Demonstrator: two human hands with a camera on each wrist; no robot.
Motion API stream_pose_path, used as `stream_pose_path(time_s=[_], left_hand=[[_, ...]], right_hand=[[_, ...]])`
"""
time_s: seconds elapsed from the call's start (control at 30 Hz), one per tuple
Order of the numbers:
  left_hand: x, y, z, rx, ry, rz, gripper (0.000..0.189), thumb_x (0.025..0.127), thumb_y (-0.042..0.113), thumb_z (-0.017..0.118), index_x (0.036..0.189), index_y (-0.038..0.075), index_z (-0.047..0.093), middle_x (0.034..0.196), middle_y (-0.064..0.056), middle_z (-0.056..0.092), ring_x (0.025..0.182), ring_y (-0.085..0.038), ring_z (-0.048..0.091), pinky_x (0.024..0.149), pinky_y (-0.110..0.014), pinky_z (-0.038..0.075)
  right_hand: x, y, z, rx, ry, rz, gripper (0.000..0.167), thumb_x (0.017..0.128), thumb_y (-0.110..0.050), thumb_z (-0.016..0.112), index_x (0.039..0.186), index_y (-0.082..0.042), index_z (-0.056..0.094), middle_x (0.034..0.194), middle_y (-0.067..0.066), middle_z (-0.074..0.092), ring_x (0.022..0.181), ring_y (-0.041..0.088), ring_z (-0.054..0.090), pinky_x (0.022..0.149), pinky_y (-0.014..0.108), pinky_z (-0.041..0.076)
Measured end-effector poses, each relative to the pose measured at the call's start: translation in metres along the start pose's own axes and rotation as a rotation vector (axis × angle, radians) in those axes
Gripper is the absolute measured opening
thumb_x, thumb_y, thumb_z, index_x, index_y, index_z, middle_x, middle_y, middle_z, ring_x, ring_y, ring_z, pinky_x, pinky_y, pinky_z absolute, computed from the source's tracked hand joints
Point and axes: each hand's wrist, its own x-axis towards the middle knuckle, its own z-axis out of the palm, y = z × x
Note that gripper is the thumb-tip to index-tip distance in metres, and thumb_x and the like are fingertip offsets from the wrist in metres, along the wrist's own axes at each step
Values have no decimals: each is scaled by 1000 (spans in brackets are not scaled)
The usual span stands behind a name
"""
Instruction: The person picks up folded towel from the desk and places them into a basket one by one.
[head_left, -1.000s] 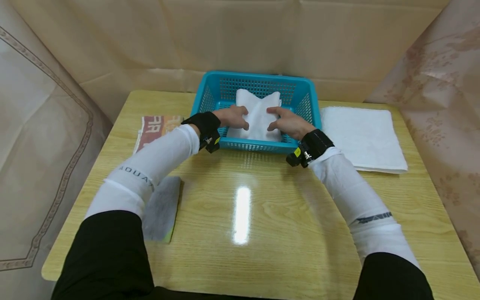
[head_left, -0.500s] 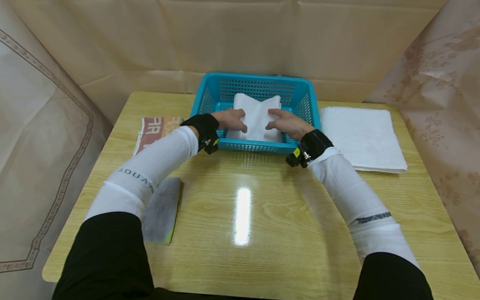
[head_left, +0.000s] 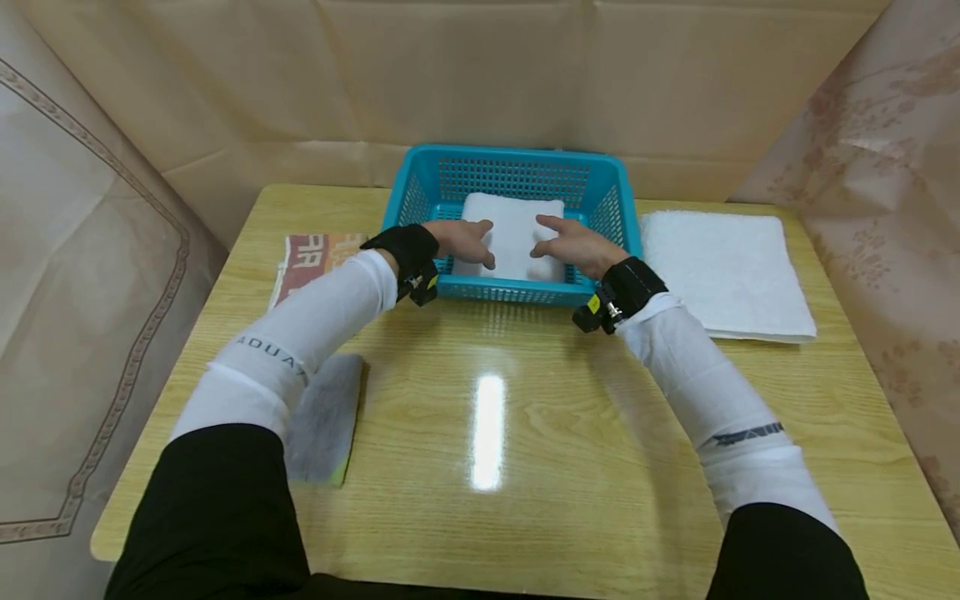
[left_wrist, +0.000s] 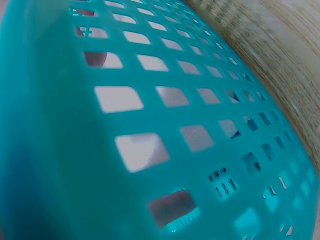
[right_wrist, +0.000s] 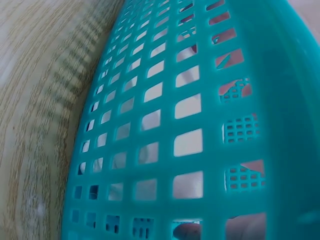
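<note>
Both hands in the blue basket, one white towel between them

So I'm looking at a person with both arms stretched out over the table. The left hand [head_left: 465,242] and the right hand [head_left: 576,247] face each other, thumb and forefinger spread wide apart on each. Neither one's pinching or gripping anything that I can see. They're right over the two sides of a folded white terry towel [head_left: 516,237], though I honestly can't tell if the fingertips are pressing on it or just above it. The towel lies pretty flat inside a rectangular blue plastic basket with perforated walls [head_left: 517,153], closer to the front wall than the back.

Each wrist has a black strap with a little camera on it, and below that it's white arm sleeves [head_left: 300,333] running into black sleeves [head_left: 217,508].

The basket sits at the far edge of a shiny, light wood-grain table [head_left: 420,408]. Just right of it there's a bigger folded white towel [head_left: 723,279]. Over on the left, partly behind the arm, is a red-and-orange cloth with pale lettering [head_left: 309,260], and nearer the person a folded grey cloth [head_left: 326,425]. Behind everything hangs a creased beige sheet [head_left: 480,75], with a pinkish floral one [head_left: 885,200] on the right.
</note>
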Motion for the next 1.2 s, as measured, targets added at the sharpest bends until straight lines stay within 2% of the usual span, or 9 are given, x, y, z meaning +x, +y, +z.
stream_pose_path(time_s=[0.17,0.47,0.67,0.8,0.93,1.07,1.2], left_hand=[[-1,0,-3,-2,18,0,87,102,26,54,160,18,-11,166,-5,-14,152,-23,-14,122,-45,5],[-6,14,-20,-19,17,56,89,102,31,53,159,20,-14,167,0,-14,153,-21,-7,122,-45,11],[-11,19,-26,-27,53,104,88,102,37,53,160,22,-12,167,2,-13,153,-20,-7,122,-46,12],[-18,21,-17,-71,80,201,85,102,37,53,161,23,-7,167,3,-8,154,-22,1,121,-47,16],[-28,22,-1,-85,92,322,80,103,35,52,161,24,-3,168,2,-3,153,-22,6,119,-46,22],[-36,21,16,-45,116,402,78,104,34,51,161,24,-1,168,0,0,154,-20,4,119,-46,22],[-42,16,30,8,179,482,78,103,32,53,161,21,3,167,-3,4,153,-20,4,120,-46,18]], right_hand=[[1,-2,-2,-17,-10,-1,76,100,-16,55,161,-17,10,167,7,-6,153,28,-6,120,54,10],[-2,-7,-19,-54,16,16,79,101,-21,55,162,-23,5,167,4,-10,153,28,-8,119,56,11],[-8,-14,-22,-79,15,-8,78,102,-28,53,161,-28,3,167,-2,-11,153,25,-11,119,57,8],[-15,-18,-20,-74,-13,-42,77,104,-30,50,161,-29,-1,167,-3,-11,153,27,-7,119,57,8],[-26,-21,-16,-57,-35,-96,76,105,-34,48,160,-33,-4,166,-5,-12,153,27,-5,119,58,10],[-38,-18,-12,-66,-46,-151,75,105,-39,46,159,-36,-4,166,-8,-11,153,24,-5,118,58,13],[-48,-12,-7,-85,-59,-200,73,105,-43,45,159,-36,-3,166,-8,-10,153,22,-7,117,61,13]])
